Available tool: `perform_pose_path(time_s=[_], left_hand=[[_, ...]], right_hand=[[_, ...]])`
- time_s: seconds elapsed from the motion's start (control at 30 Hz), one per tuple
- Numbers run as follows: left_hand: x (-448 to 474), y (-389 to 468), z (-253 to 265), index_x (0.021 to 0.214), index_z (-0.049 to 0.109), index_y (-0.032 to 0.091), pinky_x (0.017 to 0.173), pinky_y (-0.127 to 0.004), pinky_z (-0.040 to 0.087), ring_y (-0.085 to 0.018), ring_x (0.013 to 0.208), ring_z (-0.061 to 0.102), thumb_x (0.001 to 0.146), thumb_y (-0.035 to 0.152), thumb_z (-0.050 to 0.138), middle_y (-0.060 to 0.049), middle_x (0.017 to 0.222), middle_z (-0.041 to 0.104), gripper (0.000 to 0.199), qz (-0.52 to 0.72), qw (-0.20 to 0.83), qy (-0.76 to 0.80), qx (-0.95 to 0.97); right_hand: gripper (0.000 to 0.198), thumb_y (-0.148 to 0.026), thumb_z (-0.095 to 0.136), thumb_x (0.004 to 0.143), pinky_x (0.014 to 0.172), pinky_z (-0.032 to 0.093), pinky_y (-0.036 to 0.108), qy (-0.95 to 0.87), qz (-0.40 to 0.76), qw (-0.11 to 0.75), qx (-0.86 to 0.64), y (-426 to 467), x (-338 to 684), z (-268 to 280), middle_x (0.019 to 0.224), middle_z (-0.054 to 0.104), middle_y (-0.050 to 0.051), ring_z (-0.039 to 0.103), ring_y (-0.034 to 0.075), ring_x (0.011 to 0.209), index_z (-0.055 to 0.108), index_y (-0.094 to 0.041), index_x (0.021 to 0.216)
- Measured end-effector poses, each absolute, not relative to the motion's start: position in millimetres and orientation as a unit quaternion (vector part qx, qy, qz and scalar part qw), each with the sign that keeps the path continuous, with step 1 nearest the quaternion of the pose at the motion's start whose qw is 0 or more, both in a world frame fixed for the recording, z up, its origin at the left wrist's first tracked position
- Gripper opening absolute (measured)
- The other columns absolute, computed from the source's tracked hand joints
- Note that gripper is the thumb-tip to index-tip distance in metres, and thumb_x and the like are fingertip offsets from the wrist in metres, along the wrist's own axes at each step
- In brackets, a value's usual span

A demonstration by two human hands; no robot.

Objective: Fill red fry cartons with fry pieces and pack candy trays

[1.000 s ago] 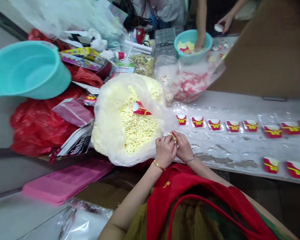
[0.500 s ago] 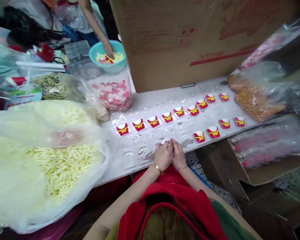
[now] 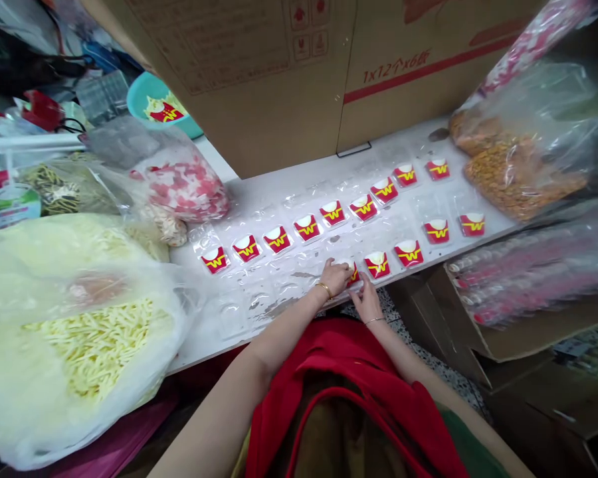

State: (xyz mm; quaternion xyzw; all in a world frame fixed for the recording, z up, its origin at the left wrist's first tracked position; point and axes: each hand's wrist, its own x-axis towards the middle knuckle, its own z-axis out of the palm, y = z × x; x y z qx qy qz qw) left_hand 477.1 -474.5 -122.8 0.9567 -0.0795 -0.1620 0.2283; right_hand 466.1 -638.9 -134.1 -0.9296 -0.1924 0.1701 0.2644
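Small red carton (image 3: 353, 275), yellow marking, partly hidden; lies near front edge of white desk (image 3: 199, 342); left end of near row, just beside matching red carton (image 3: 377, 264).

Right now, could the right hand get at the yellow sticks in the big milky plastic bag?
Probably not without shifting: the left forearm lies between the right hand and the yellow sticks, well over to the left in the milky plastic bag.

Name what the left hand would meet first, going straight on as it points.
The left hand would probably first meet the small red piece directly ahead, and seems to touch it; the exact contact is unclear.
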Motion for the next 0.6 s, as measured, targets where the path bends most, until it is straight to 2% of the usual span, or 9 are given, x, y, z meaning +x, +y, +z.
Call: perform_pose_path(time_s=[0.17, 0.3, 0.4, 0.47, 0.5, 0.6], left_hand=[[480, -470, -136, 0.1, 0.061, 0.025, 0.105, -0.049, 0.019, -0.018, 0.093, 0.056, 0.084, 0.019, 0.047, -0.002, 0.095, 0.064, 0.022, -0.175, 0.239, -0.099, 0.95], [482, -475, -134, 0.095, 0.064, 0.021, 0.101, -0.05, 0.026, -0.023, 0.1, 0.052, 0.086, 0.021, 0.046, -0.008, 0.096, 0.063, 0.019, -0.159, 0.207, -0.064, 0.963], [467, -485, -121, 0.103, 0.062, 0.02, 0.098, -0.048, 0.031, -0.023, 0.103, 0.051, 0.088, 0.021, 0.043, -0.01, 0.104, 0.061, 0.024, -0.135, 0.209, -0.011, 0.968], [447, -486, -112, 0.118, 0.054, 0.023, 0.099, -0.05, 0.031, -0.023, 0.11, 0.049, 0.089, 0.026, 0.045, -0.009, 0.12, 0.056, 0.031, -0.087, 0.239, 0.023, 0.967], [433, -482, -108, 0.119, 0.053, 0.023, 0.099, -0.05, 0.031, -0.023, 0.111, 0.049, 0.087, 0.03, 0.048, -0.009, 0.122, 0.055, 0.033, -0.059, 0.257, 0.045, 0.964], [374, -445, -85, 0.115, 0.056, 0.023, 0.098, -0.043, 0.035, -0.02, 0.108, 0.052, 0.087, 0.035, 0.049, -0.008, 0.116, 0.059, 0.031, 0.058, 0.306, 0.133, 0.941]], right_hand=[[0.051, -0.037, 0.04, 0.091, 0.077, 0.048, 0.039, -0.161, 0.228, 0.179, -0.943, -627, 478, -143, 0.111, 0.058, 0.016, 0.06, 0.026, 0.094, 0.036, -0.016, 0.137], [0.045, -0.038, 0.041, 0.09, 0.067, 0.047, 0.038, -0.151, 0.269, 0.112, -0.945, -618, 492, -134, 0.088, 0.066, 0.013, 0.064, 0.026, 0.076, 0.046, -0.02, 0.131], [0.044, -0.036, 0.04, 0.089, 0.062, 0.046, 0.038, -0.166, 0.299, 0.092, -0.935, -617, 494, -120, 0.078, 0.066, 0.013, 0.064, 0.027, 0.067, 0.049, -0.019, 0.128], [0.048, -0.037, 0.036, 0.089, 0.059, 0.046, 0.04, -0.18, 0.311, 0.09, -0.929, -622, 491, -121, 0.081, 0.066, 0.018, 0.064, 0.03, 0.066, 0.047, -0.015, 0.129], [0.05, -0.042, 0.035, 0.088, 0.057, 0.045, 0.041, -0.187, 0.308, 0.079, -0.929, -625, 490, -127, 0.084, 0.066, 0.02, 0.064, 0.031, 0.065, 0.048, -0.016, 0.129], [0.057, -0.053, 0.028, 0.086, 0.051, 0.044, 0.044, -0.211, 0.282, 0.057, -0.934, -635, 487, -156, 0.077, 0.065, 0.022, 0.063, 0.034, 0.058, 0.05, -0.019, 0.126]])
